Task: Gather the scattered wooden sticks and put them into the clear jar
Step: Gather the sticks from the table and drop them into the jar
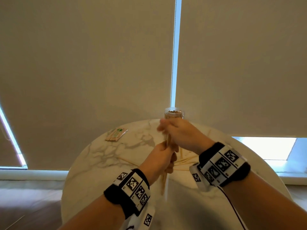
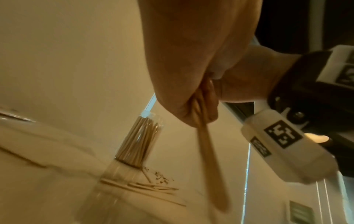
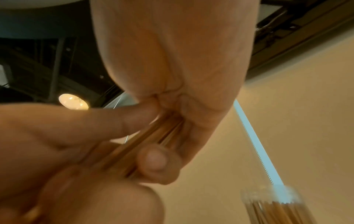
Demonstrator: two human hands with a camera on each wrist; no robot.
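Both hands hold one bundle of thin wooden sticks (image 1: 168, 140) above the round marble table (image 1: 103, 155). My left hand (image 1: 163, 156) grips the bundle's lower part, its ends sticking out below the fist (image 2: 208, 159). Higher up, my right hand (image 1: 176, 130) curls round the same bundle (image 3: 149, 145). The clear jar (image 1: 174, 113) stands upright just behind my right hand, open and holding many sticks (image 2: 138, 141). More loose sticks (image 1: 186, 161) lie scattered on the table under my hands, also seen as loose sticks (image 2: 153, 187) near the jar's base.
A packet of flat wooden sticks (image 1: 116, 134) lies at the table's far left. Roller blinds (image 1: 83, 63) hang close behind the table, with a bead chain (image 1: 173, 52) above the jar. The table's edge curves near on both sides.
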